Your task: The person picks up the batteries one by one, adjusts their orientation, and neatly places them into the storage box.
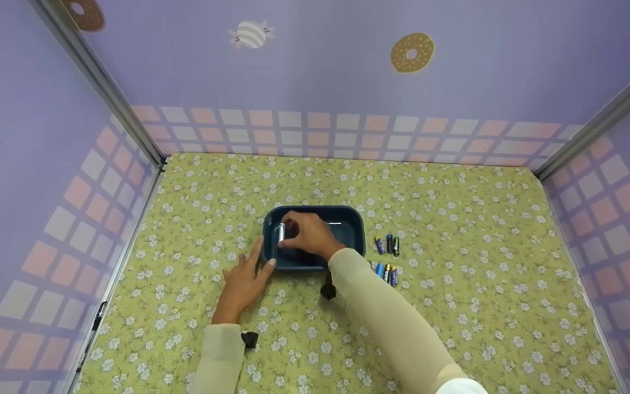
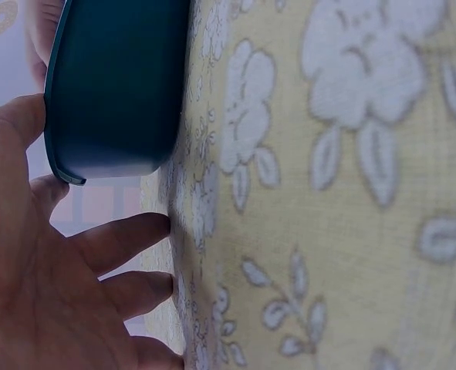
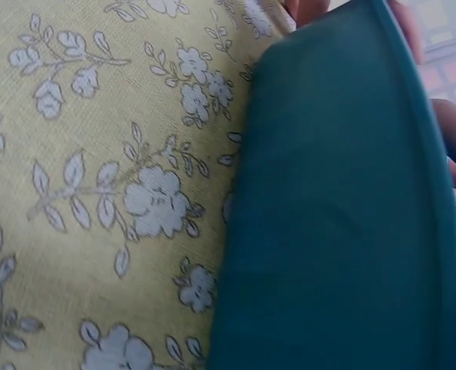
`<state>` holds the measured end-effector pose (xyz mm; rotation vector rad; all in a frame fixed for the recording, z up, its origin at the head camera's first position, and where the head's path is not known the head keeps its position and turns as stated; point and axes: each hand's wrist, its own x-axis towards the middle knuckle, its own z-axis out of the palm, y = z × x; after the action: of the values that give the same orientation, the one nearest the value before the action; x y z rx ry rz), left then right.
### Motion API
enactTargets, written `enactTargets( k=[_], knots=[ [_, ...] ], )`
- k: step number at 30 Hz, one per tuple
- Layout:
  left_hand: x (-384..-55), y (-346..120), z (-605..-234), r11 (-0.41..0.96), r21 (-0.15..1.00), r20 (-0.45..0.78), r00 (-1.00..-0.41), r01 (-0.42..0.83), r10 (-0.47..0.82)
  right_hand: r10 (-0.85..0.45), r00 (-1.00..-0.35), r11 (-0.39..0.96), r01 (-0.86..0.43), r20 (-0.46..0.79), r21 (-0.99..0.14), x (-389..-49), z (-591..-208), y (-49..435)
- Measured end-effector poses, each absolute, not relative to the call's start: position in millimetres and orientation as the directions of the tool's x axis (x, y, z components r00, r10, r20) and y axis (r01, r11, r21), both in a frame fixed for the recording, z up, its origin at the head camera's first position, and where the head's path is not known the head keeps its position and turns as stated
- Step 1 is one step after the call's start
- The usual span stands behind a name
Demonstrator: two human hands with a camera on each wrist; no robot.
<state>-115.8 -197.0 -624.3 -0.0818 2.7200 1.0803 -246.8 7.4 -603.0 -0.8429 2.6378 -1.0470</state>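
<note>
A dark blue-green rectangular tray [image 1: 354,235] sits on the flowered cloth. Over its left part, my right hand [image 1: 312,235] pinches a slim silvery-white battery [image 1: 281,232] between thumb and fingers, held lengthwise front to back. My left hand [image 1: 243,284] lies at the tray's front left corner, its fingers spread. In the left wrist view, the left thumb and a fingertip touch the tray rim, while the other fingertips [image 2: 157,225] rest on the cloth. The right wrist view is mostly filled by the tray's outer wall [image 3: 336,200], which hides the battery there.
Right of the tray lie two small groups of batteries: a back row with a black battery [image 1: 389,243] in it, and a front row with a blue battery [image 1: 379,270], partly beside the right sleeve [image 1: 386,306]. Patterned walls [image 1: 315,71] enclose the table's back and sides.
</note>
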Motion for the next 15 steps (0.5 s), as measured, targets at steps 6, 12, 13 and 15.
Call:
enactTargets(
  k=[6,12,13,15],
  knots=[
    [-115,-197,-625,0.720,0.683,-0.205,-0.978,-0.124,0.026,-0.568,-0.823,0.594,-0.419,0.010,-0.686,-245,-615,2],
    [-115,-198,-626,0.717,0.686,-0.208,-0.978,-0.123,0.031,-0.573,-0.820,0.602,-0.414,-0.008,-0.683,-243,-622,-2],
    [-115,-198,-625,0.716,0.687,-0.209,-0.977,-0.124,0.032,-0.572,-0.820,0.601,-0.413,-0.008,-0.684,-242,-623,-3],
    [-115,-198,-625,0.713,0.690,-0.212,-0.977,-0.126,0.033,-0.572,-0.821,0.600,-0.414,-0.005,-0.684,-242,-624,-4]
  ],
)
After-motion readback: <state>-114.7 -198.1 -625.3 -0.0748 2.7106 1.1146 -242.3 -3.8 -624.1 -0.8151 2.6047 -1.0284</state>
